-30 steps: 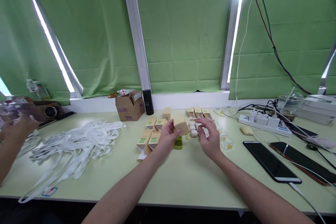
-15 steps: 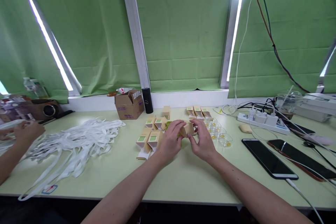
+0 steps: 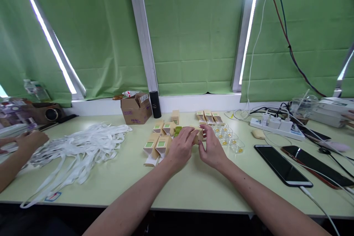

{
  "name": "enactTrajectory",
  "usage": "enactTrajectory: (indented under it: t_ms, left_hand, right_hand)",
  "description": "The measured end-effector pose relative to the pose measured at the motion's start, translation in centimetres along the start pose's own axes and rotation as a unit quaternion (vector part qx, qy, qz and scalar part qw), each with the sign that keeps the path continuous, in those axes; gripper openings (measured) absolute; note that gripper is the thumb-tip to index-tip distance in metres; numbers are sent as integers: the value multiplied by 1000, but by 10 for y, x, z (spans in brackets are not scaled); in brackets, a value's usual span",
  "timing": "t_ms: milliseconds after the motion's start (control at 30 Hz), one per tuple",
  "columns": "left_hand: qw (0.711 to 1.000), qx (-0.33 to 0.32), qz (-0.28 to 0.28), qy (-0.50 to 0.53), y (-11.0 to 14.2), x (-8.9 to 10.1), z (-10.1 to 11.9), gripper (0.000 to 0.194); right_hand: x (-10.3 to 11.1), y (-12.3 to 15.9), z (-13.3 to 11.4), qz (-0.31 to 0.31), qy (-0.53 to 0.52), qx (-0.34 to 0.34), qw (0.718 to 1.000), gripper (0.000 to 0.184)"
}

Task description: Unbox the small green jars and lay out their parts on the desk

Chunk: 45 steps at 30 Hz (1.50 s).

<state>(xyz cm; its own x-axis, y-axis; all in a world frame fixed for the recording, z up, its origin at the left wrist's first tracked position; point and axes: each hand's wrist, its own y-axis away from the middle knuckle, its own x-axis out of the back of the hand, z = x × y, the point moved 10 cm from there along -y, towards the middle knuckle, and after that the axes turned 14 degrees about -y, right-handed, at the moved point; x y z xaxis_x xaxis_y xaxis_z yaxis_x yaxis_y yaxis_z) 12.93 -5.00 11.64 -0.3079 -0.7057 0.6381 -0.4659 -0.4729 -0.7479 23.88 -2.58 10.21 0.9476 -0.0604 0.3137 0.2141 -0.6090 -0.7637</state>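
A small tan cardboard box (image 3: 197,136) is held between my two hands above the table. My left hand (image 3: 181,147) grips its left side, fingers bent over the top. On the other side, my right hand (image 3: 212,147) closes on it with thumb and fingers. Left of my hands stand several open small boxes (image 3: 163,143) with green labels. A green case (image 3: 177,129) shows partly behind my left hand. Close to my right hand are several clear plastic cups (image 3: 237,146) with small yellow pieces in them. Further back lie more open boxes (image 3: 209,117).
A heap of white straps (image 3: 91,147) covers the left of the table, beside another person's hands (image 3: 31,141). A brown carton (image 3: 136,110) and a black cylinder (image 3: 155,104) stand at the back. Right are phones (image 3: 283,165), a power strip (image 3: 278,129) and cables.
My right hand has come in from the right and taken hold of the box, which my left hand held alone. Both hands now enclose it.
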Motion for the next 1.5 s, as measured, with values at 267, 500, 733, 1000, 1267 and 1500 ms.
enactTrajectory:
  t_ms: [267,500,733,1000,1267,1500]
  left_hand:
    - [1000,18,-5,14,0,-2,-1,53]
    - [1000,23,-4,16,0,-2,-2,55]
    - [999,25,-15,20,1,-7,-5,56]
    - [999,23,-17,26,1,-8,-4,55]
    - [998,48,-3,45,1,-6,-15,65]
    - [990,114,-7,84,5,-10,-29,60]
  right_hand:
    - [0,-1,7,17,-13,-24,999,63]
    - [0,-2,12,21,-28,-39,999,63]
    - [1,-3,12,21,-28,-52,998,65]
    - [0,-2,14,19,-37,-60,997,64]
    - [10,-3,19,36,-41,-65,996,57]
    - [18,-5,14,77,-107,-45,990,48]
